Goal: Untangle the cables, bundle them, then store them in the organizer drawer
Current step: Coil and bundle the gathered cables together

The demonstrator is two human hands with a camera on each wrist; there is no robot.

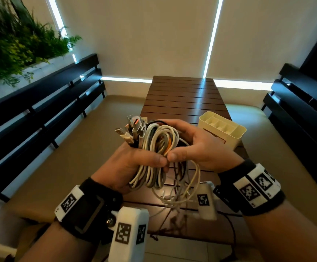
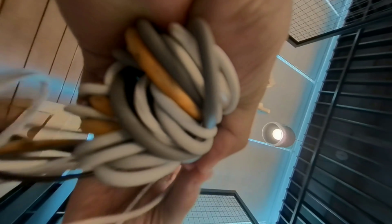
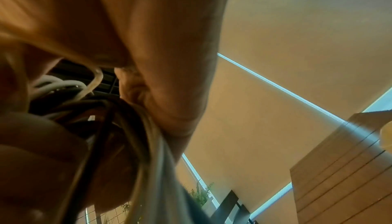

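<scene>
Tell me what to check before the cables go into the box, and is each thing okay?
1. Both hands hold the bundle: ok. The left hand and the right hand grip the cable bundle.
2. Nothing dangling: not ok. Thin loose cables hang under the bundle down to the table.
3. Bundle tied: cannot tell. No tie shows.
4. Plugs together: ok. The plugs stick out at one end.
5. Organizer ready: ok. The cream organizer stands open on the table, beside the right hand.
</scene>
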